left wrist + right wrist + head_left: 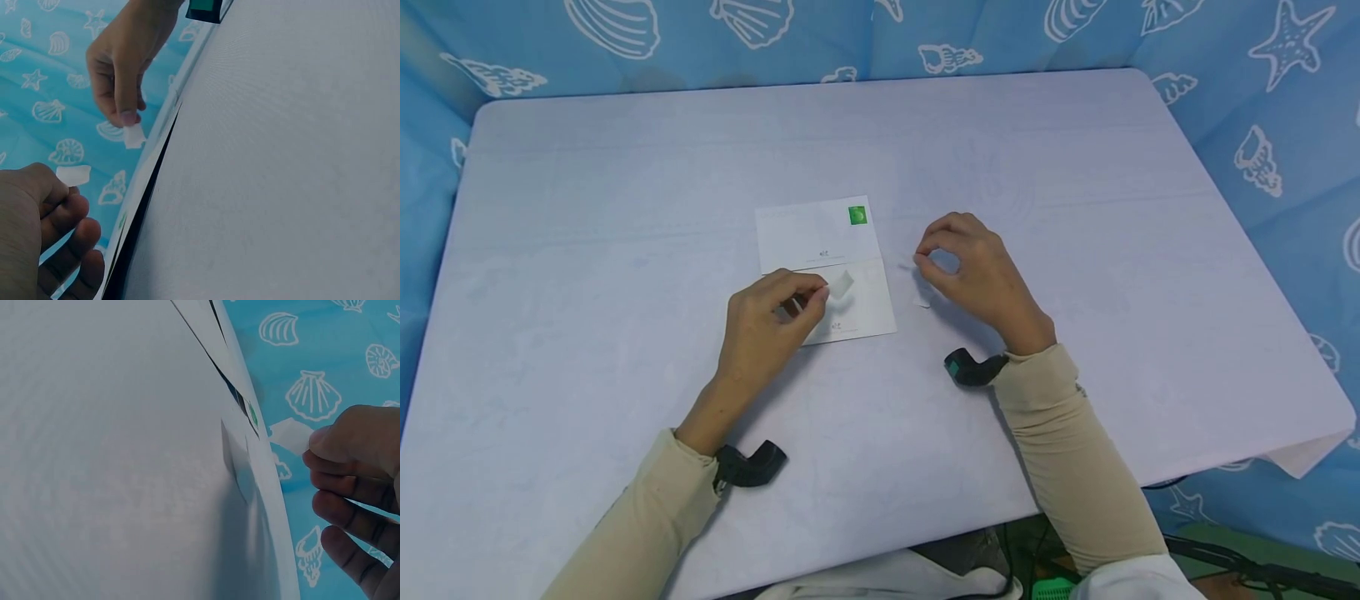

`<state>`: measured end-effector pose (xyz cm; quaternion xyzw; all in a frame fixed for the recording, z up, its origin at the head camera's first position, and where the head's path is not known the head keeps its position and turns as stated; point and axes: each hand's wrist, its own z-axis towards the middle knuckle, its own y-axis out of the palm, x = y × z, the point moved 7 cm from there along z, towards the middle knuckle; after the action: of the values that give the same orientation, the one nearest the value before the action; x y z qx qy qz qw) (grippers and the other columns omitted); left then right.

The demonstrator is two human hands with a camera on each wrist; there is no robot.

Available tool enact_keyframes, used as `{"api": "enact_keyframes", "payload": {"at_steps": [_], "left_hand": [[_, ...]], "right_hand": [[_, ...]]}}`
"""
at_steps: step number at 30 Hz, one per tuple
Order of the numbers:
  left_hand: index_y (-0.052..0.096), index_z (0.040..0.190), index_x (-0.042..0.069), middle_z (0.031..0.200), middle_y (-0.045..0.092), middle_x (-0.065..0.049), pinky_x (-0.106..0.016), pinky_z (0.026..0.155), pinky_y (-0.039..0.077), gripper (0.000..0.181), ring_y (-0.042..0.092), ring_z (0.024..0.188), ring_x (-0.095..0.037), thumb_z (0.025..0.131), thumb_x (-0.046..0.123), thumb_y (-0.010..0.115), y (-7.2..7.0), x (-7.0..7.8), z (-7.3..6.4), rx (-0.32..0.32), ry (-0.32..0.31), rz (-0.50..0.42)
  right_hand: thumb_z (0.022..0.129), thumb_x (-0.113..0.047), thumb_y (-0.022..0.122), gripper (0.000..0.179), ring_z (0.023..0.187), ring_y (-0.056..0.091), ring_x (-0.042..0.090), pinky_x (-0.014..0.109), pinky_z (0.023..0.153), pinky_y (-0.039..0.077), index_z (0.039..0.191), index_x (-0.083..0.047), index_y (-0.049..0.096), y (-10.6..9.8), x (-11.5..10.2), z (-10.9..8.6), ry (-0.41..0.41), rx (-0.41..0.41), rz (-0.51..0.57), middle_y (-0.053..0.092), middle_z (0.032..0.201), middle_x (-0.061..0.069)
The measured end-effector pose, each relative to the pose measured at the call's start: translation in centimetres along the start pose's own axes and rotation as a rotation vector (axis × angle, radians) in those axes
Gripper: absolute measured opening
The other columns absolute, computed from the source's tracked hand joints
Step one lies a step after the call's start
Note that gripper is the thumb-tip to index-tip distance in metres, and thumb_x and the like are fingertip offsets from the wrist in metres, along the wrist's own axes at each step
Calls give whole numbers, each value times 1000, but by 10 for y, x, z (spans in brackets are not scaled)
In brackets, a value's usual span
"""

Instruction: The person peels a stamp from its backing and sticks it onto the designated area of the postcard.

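In the head view my left hand [775, 312] pinches a small white paper piece [841, 286] between thumb and index finger, above the lower of two white envelope-like papers [868, 292]. The upper white paper [797, 233] bears a green stamp [857, 216] in its top right corner. To the right of these papers, my right hand [981, 267] pinches another white paper piece [290, 435], plain to see in the right wrist view. One more white scrap [922, 303] lies on the table below the right fingertips; its edge curls up in the right wrist view.
A table [625, 183] with a pale cloth fills most of the head view. Blue curtains [1000, 33] with white shells hang behind and at both sides. A black wrist device [751, 465] sits on the left forearm, and another black wrist device [973, 367] on the right.
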<state>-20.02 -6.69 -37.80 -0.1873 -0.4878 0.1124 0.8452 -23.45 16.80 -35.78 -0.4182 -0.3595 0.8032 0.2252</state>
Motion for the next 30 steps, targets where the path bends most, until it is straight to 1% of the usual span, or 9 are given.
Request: {"api": "enact_keyframes", "payload": {"at_steps": [5,9,14,18,20,22,26,30], "left_hand": [[75,95,5,84,69,-1,-27,63,52,5,61,76,-11,92,7,70,0,-1,0,-5,-2,10],[75,95,5,85,69,-1,-27,64,52,6,61,76,-11,92,8,70,1,-1,0,-7,0,11],[75,95,5,85,69,-2,-27,64,52,6,61,76,-12,92,7,70,1,0,0,-8,1,7],[75,95,5,85,69,-2,-27,64,52,6,61,76,-12,92,7,70,1,0,0,-10,0,7],[75,95,5,85,69,-2,-27,64,52,6,61,76,-11,92,7,70,1,0,0,-12,-1,8],[75,95,5,85,69,-2,-27,64,52,6,61,76,-11,92,7,70,2,0,0,-16,-2,11],[75,94,5,84,68,-1,-27,64,52,5,61,76,-11,92,7,70,2,-1,0,-18,0,18],[75,94,6,83,68,-1,-28,63,52,5,61,75,-11,92,7,70,1,-1,0,-15,6,18]], "right_hand": [[89,0,72,3,104,57,25,40,88,49,90,-2,74,0,4,0,51,-40,-24,66,102,8],[90,-2,71,4,108,57,26,41,91,48,93,-2,73,0,6,0,91,-53,-41,65,105,9],[90,-2,71,4,111,57,26,41,93,48,93,-2,71,-2,7,1,113,-23,-42,65,108,9],[89,-1,73,5,107,59,23,39,91,49,94,-3,72,-2,5,1,110,20,-12,65,108,8],[89,-1,72,6,104,60,22,38,88,49,95,-3,72,0,2,1,92,37,17,65,108,7],[89,-1,72,7,102,60,21,37,87,49,96,-2,73,5,-3,2,57,48,49,65,108,8],[89,-2,72,9,99,61,20,33,87,50,99,-1,73,16,-21,4,-44,58,99,65,108,9],[87,0,75,12,101,61,21,32,87,51,99,-2,74,20,-36,3,-138,81,152,64,107,9]]}}
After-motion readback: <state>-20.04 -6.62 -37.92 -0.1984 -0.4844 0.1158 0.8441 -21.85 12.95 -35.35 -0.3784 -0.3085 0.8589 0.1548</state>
